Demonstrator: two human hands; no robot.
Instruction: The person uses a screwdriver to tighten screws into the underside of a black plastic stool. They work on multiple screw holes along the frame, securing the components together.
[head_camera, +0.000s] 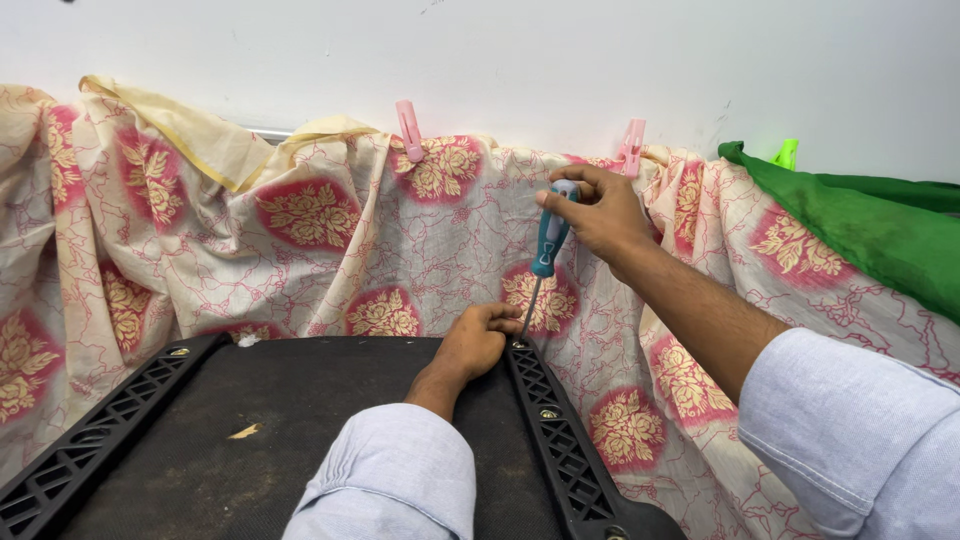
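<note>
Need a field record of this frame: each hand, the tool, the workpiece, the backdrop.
right hand: closed around top of screwdriver handle
left hand: fist resting at far corner of panel, beside the shaft
screwdriver: teal handle, near upright, tip down at frame corner
panel: dark flat surface with black ribbed plastic frame, screws visible along it
backdrop: floral cloth, pink clothespins, green cloth at right
</note>
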